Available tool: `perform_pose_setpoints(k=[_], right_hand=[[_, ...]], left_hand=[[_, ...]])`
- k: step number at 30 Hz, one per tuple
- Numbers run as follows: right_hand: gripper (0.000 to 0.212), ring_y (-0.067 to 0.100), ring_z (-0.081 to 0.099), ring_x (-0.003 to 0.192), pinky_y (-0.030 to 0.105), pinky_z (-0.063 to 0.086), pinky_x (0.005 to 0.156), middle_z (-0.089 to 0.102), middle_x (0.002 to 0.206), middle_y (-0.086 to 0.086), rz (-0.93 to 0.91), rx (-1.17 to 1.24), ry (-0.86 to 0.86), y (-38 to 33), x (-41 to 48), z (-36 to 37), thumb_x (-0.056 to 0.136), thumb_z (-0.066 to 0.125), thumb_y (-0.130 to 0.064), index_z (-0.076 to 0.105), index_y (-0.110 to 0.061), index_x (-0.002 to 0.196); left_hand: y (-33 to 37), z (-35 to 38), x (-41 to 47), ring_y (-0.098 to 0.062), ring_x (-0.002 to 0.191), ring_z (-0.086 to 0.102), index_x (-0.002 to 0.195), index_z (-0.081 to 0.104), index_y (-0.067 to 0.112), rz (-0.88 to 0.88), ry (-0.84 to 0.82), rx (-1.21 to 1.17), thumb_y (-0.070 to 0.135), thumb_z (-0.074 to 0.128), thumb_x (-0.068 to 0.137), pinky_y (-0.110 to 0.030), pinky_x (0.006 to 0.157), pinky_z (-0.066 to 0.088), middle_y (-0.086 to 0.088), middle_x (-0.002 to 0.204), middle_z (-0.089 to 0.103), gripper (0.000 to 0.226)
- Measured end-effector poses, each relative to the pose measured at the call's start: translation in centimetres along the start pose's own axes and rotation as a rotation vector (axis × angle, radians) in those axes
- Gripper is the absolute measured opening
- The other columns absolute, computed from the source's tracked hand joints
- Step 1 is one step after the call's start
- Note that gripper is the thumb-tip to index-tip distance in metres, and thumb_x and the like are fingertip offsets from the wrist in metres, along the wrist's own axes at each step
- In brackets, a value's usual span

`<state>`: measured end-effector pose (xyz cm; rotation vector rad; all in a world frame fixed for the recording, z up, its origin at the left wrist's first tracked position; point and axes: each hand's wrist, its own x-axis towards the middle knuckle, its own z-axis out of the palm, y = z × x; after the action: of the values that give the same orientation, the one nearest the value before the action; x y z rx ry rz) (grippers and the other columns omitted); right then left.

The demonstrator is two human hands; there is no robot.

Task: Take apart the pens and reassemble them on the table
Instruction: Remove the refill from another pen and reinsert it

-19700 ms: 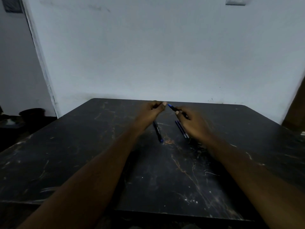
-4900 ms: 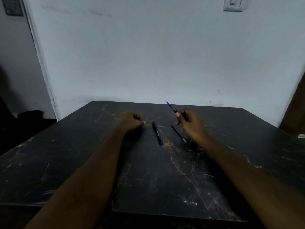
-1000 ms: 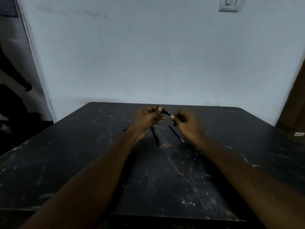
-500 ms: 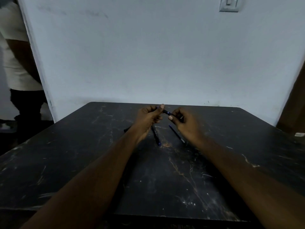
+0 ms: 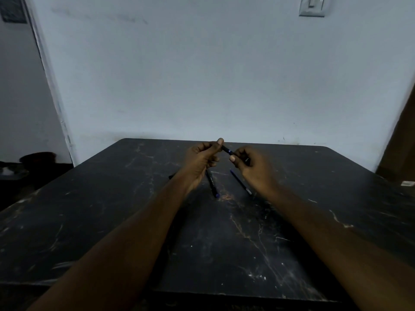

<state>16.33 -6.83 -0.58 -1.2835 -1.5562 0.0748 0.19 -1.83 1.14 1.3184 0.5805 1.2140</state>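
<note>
Both my hands hold one dark pen (image 5: 226, 150) above the far middle of the black table (image 5: 112, 221). My left hand (image 5: 202, 158) pinches its upper end between thumb and fingers. My right hand (image 5: 253, 167) grips its lower part, and only a short stretch with a blue band shows between them. Below, a black pen with a blue tip (image 5: 212, 184) lies on the table. A thin blue refill (image 5: 240, 182) lies to its right. A small dark piece (image 5: 171, 176) pokes out behind my left wrist.
A white wall rises just behind the table, with a light switch (image 5: 312, 6) at the top right. An open doorway with dark clutter (image 5: 33, 160) lies at the left. A brown panel (image 5: 402, 140) stands at the right.
My hands have drawn a little closer along the pen, so less of it shows between them. The person standing in the doorway half a second ago is gone.
</note>
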Motion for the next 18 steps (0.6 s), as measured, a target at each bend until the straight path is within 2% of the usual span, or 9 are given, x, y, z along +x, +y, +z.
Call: perform_pose_setpoints(k=[2,5,9,11,13,16,18], right_hand=[[0.015,0.017,0.056,0.065,0.035,0.044,0.061,0.061,0.069,-0.003,0.009,-0.003,-0.010,0.08,0.02,0.04,0.091,0.062,-0.029,0.062,-0.016,0.084],[0.026,0.020,0.054,0.059,0.039,0.042,0.059,0.063,0.066,0.006,0.047,-0.006,-0.042,0.11,-0.01,-0.01,0.096,0.054,-0.031,0.064,-0.014,0.079],[0.032,0.021,0.055,0.060,0.040,0.043,0.060,0.066,0.069,0.011,0.055,0.005,-0.073,-0.08,-0.07,-0.08,0.099,0.048,-0.031,0.066,-0.010,0.082],[0.029,0.019,0.054,0.059,0.036,0.041,0.059,0.066,0.070,0.010,0.042,0.007,-0.068,-0.11,-0.05,-0.05,0.098,0.049,-0.032,0.064,-0.013,0.081],[0.020,0.017,0.056,0.062,0.033,0.041,0.059,0.065,0.071,0.007,0.028,0.020,-0.056,-0.20,-0.05,-0.02,0.096,0.053,-0.032,0.060,-0.024,0.079],[0.015,0.008,0.057,0.065,0.031,0.043,0.061,0.062,0.070,-0.005,0.011,0.010,-0.031,-0.13,-0.03,0.14,0.092,0.059,-0.032,0.056,-0.034,0.077],[0.015,0.009,0.057,0.066,0.034,0.045,0.062,0.061,0.070,-0.007,0.017,0.018,-0.020,-0.05,0.05,0.22,0.090,0.062,-0.032,0.055,-0.034,0.077]], left_hand=[[-0.30,-0.07,0.14,-0.009,0.060,0.058,0.080,0.072,0.019,0.025,-0.005,0.031,0.032,0.073,0.081,-0.024,0.061,0.046,0.006,0.070,0.068,0.013],[-0.39,-0.02,0.10,-0.006,0.062,0.056,0.087,0.073,0.018,0.054,-0.030,0.035,0.019,0.067,0.089,-0.023,0.062,0.044,0.009,0.071,0.068,0.007],[0.08,0.20,-0.05,-0.004,0.068,0.060,0.104,0.071,0.019,0.032,-0.072,0.024,0.012,0.061,0.092,-0.020,0.064,0.043,0.007,0.092,0.072,0.016],[0.28,0.24,-0.11,-0.007,0.069,0.062,0.107,0.070,0.016,0.001,-0.071,-0.027,0.015,0.063,0.091,-0.022,0.064,0.043,0.005,0.093,0.071,0.017],[0.39,0.21,-0.22,-0.009,0.067,0.062,0.101,0.071,0.016,-0.016,-0.053,-0.063,0.021,0.066,0.089,-0.024,0.062,0.043,0.004,0.089,0.072,0.013],[0.39,0.13,-0.14,-0.010,0.062,0.060,0.088,0.072,0.017,-0.023,0.005,-0.006,0.033,0.071,0.085,-0.023,0.058,0.045,0.003,0.086,0.074,0.016],[0.25,0.09,0.00,-0.011,0.062,0.058,0.084,0.072,0.017,-0.014,0.035,0.042,0.037,0.072,0.082,-0.024,0.059,0.046,0.002,0.085,0.074,0.021]])
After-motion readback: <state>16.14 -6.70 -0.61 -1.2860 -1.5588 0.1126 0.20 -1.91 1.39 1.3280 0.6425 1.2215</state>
